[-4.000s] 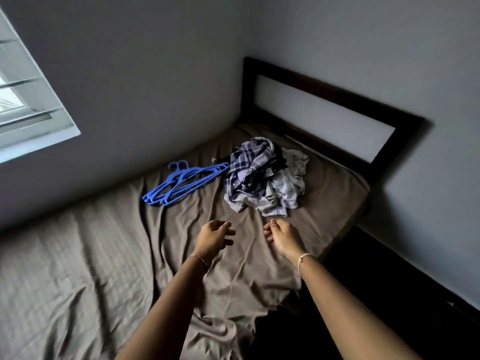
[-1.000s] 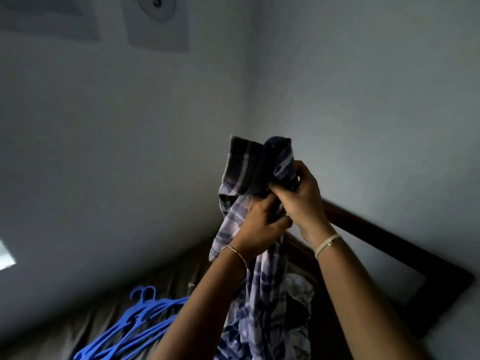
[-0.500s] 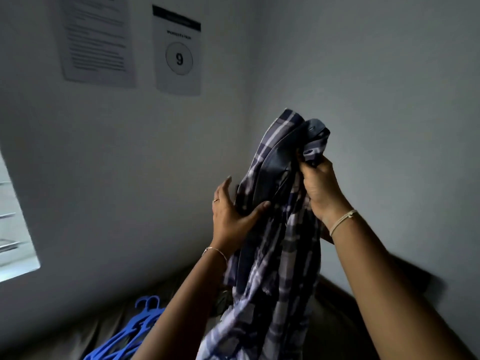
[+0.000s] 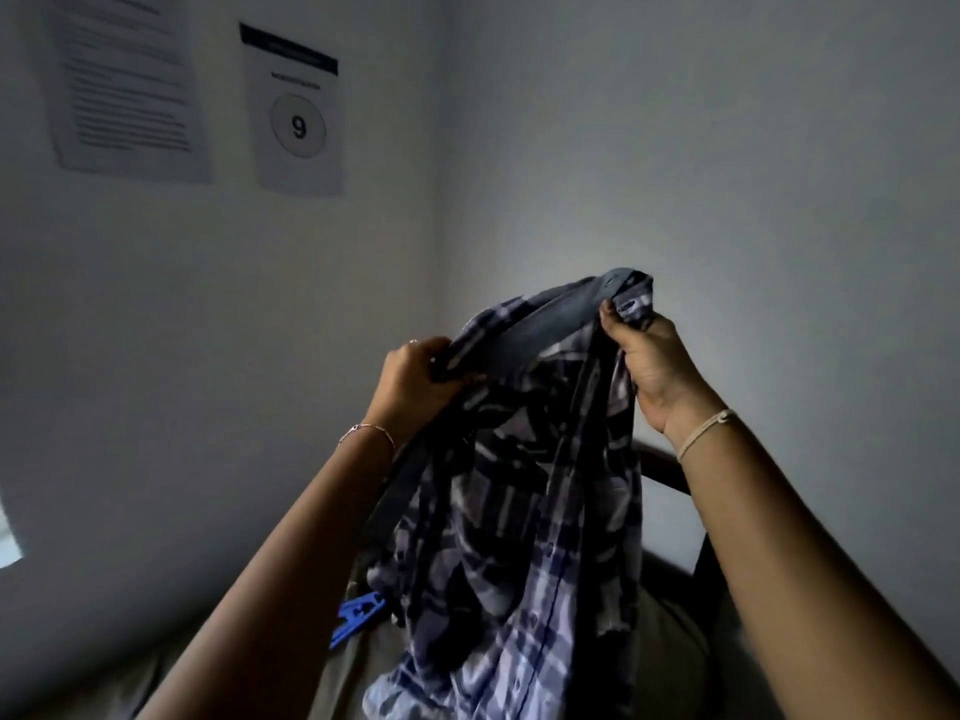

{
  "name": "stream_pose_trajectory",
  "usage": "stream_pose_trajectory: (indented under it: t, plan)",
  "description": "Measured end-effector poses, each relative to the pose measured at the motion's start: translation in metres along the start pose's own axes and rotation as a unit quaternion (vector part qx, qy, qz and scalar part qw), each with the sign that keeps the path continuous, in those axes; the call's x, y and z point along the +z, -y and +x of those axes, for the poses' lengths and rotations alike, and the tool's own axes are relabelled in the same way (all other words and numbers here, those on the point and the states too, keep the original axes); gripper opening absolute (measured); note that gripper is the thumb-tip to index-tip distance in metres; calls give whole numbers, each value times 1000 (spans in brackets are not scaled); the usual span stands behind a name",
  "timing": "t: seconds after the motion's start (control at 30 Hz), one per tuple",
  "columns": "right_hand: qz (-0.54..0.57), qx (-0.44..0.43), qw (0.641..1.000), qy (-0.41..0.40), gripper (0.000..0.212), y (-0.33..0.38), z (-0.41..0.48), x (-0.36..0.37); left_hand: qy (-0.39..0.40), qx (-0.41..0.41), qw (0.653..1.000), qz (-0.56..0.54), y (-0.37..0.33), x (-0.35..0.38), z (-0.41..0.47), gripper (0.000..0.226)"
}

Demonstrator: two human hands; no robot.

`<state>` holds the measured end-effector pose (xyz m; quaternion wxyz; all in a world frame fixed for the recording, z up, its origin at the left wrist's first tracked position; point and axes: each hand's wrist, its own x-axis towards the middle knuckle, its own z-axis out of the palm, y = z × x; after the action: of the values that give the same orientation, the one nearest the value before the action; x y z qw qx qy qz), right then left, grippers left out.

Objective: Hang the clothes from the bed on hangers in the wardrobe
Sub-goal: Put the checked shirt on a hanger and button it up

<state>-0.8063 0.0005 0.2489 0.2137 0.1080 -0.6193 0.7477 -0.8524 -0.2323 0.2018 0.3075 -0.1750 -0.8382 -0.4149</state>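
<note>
Shirt (image 4: 519,491) hangs at frame centre, collar pinched by left hand (image 4: 410,379) and right hand (image 4: 657,363), apparently spread to find the neck opening for a hanger (image 4: 358,618), lower left on bed (image 4: 670,631).

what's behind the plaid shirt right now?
Past the plaid shirt's edges: a blue hanger tip on the left, dark headboard on the right, wall above. Whatever lies on the bed directly behind it is covered.
</note>
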Motion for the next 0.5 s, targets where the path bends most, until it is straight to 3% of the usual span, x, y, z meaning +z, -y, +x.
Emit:
stream_pose_trajectory:
  t: [0.17, 0.27, 0.5]
  plan:
    - [27, -27, 998, -45, 10, 19, -3, -15, 100, -49, 991, 69, 15, 7, -28, 24]
    - [19, -33, 998, -54, 12, 30, 1, -36, 118, -100, 985, 82, 32, 13, -38, 25]
    - [16, -18, 1000, -11, 16, 45, -10, -82, 1, -166, 985, -45, -1, 25, -21, 26]
